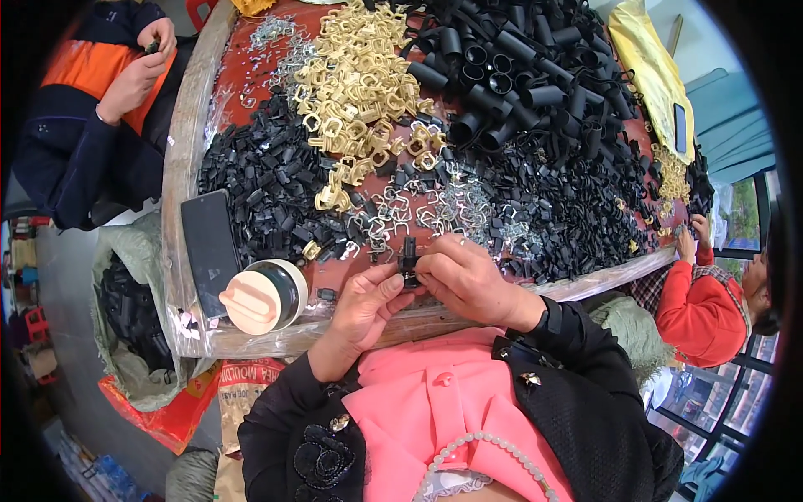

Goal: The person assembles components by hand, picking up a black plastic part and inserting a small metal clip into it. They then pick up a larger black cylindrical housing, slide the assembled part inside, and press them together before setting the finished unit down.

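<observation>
Just over the near edge of the table, both my hands hold one small black plastic part (409, 251), upright, its top sticking out above my fingers. My left hand (365, 303) closes on it from the left with thumb and fingers. From the other side my right hand (470, 280) pinches it, fingertips bent against it. My fingers cover its lower portion, so its exact kind does not show. Right beyond my hands lie bent silver metal clips (456, 205) and a pile of small black plastic pieces (544, 209).
A lidded cup (266, 297) and a dark phone (211, 251) sit left of my hands. Farther back are gold-coloured frames (355, 75) and black tubes (519, 75). One person (109, 109) works at the left, another in red (703, 309) at the right. A sack (134, 259) stands beside the table.
</observation>
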`<state>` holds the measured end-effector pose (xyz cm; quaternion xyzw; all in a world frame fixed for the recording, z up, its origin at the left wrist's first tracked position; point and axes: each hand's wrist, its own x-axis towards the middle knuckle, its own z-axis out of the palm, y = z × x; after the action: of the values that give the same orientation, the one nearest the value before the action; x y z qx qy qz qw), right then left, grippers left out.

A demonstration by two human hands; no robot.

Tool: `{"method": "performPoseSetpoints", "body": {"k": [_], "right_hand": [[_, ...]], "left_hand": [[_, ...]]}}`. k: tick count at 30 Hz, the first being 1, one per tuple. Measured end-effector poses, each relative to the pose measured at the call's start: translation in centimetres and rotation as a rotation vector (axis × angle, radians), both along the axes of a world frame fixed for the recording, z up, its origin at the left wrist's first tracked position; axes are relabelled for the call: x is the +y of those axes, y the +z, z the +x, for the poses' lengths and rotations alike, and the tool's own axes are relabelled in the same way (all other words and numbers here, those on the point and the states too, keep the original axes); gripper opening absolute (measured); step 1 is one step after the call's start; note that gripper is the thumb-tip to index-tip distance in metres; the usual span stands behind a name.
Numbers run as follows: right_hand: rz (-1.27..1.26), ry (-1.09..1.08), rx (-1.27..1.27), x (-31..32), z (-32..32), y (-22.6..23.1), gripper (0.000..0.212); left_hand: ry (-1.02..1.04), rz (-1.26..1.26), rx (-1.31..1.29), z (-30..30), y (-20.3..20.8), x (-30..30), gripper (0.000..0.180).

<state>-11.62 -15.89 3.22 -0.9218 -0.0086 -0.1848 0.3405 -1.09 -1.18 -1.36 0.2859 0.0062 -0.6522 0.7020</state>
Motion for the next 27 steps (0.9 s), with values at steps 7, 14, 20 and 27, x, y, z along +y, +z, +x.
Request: {"method": "performPoseSetpoints", "body": {"k": [7,14,20,27], "right_hand": [[-0.079,-0.059,-0.066,0.27,0.08,-0.12,0.012],[-0.308,-0.014,-0.016,0.68,-0.31,0.22,0.013],[-0.128,-0.010,0.033,0.41,-0.01,0.12,0.012],[0.373,0.003,0.222,-0.06,0.63,0.18,0.009]], "left_hand": [[0.030,0.028,-0.006,-0.21,0.49,-0.32,0.026],[0.015,0.030,-0.018,-0.29,0.25,-0.32,0.024],[0.021,0.058,-0.024,-0.23,0.43,-0.40,0.022],[0.019,0.051,-0.042,0.48,0.84,0.58,0.025]]}}
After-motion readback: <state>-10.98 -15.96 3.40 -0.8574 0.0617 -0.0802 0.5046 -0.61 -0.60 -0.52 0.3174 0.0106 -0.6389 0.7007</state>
